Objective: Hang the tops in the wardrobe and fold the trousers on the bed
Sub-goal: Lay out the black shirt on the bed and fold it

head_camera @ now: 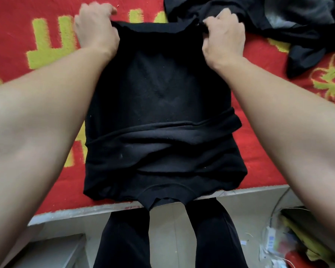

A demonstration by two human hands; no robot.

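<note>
While folding the trousers (pixel 159 89) on the bed (pixel 46 60), grips the far edge with both hands. Pinches the far left corner with the left hand (pixel 97 29), fingers curled over the cloth; does the same at the far right corner with the right hand (pixel 223 35), fingers closed tight on the hem. Lies flat on the near part of the bed, with some layers bunched across the middle and the near edge hanging a little over the bed side. Seems folded over at least once already, so probably past the half of this one piece; needs perhaps one more fold or some smoothing. Leaves a dark pile (pixel 278 20) at the far right, just beside the right hand, not sorted; cannot tell whether tops or trousers. Shows no wardrobe and no hanger, so cannot say how far the hanging goes.
</note>
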